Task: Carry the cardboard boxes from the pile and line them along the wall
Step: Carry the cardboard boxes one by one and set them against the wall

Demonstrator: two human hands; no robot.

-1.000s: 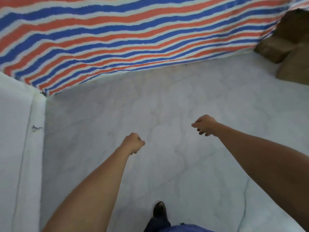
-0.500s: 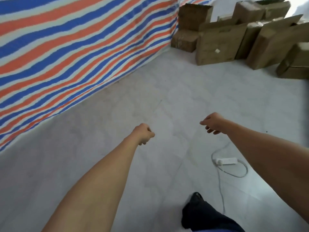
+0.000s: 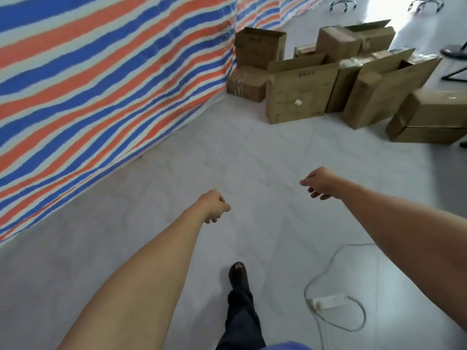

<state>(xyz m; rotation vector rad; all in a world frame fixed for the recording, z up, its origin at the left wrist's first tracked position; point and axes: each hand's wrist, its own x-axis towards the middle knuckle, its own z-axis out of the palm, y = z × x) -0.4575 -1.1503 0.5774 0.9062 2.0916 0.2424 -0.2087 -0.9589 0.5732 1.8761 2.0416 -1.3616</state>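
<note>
While cardboard boxes (image 3: 298, 97) sit piled at the far end of the striped wall (image 3: 101, 84), both hands hover well short of them, empty: left hand (image 3: 214, 207) curled into a fist, nearer the wall; right hand (image 3: 318, 183) fingers loosely curled, farther off.

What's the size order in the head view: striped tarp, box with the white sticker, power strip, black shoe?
1. striped tarp, by far.
2. box with the white sticker.
3. power strip and black shoe: these look about alike, so unranked. Both lie nearer the camera than the box.
</note>
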